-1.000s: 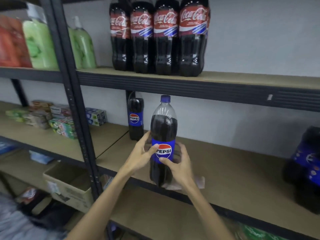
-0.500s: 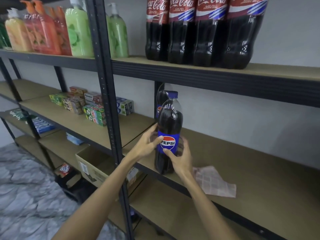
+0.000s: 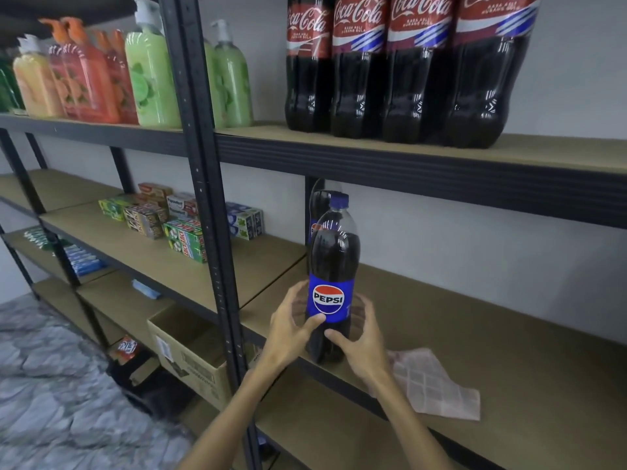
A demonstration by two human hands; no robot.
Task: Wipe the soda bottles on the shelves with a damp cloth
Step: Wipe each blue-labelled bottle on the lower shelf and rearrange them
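Head view, shelving unit. Reference: black upright post (image 3: 200, 164).

- Left of post, upper board: pump soap bottles (image 3: 84, 72) in yellow, orange and green, standing in a row. Two more green ones stand just right of the post.
- Left of post, middle board: stacked toothpaste boxes (image 3: 163, 215), some reaching past the post to its right.
- Left of post, low down: open cardboard box (image 3: 190, 354), its right end hidden behind the post.
- Right of post, middle shelf board (image 3: 509, 334): left hand (image 3: 288, 329) grips the Pepsi bottle (image 3: 334, 266) from the post side. The thumb lies on the lower edge of the blue label and the fingers curl round the back.
- Pepsi bottle: upright, blue cap on, base at the board's front edge, near the post. Cannot tell whether the base bears on the board.
- Second Pepsi bottle (image 3: 317, 205): directly behind the first, against the wall, mostly hidden.
- Right hand (image 3: 363, 340): grips the same bottle on the side away from the post. The thumb lies on the dark body below the label and the fingers are wrapped round the far side.
- Pale checked cloth (image 3: 437, 388): lies flat on the same board, further right of the post than the right hand. Neither hand touches it.
- Right of post, upper board: four Coca-Cola bottles (image 3: 390, 79) standing side by side, tops cut off by the frame.
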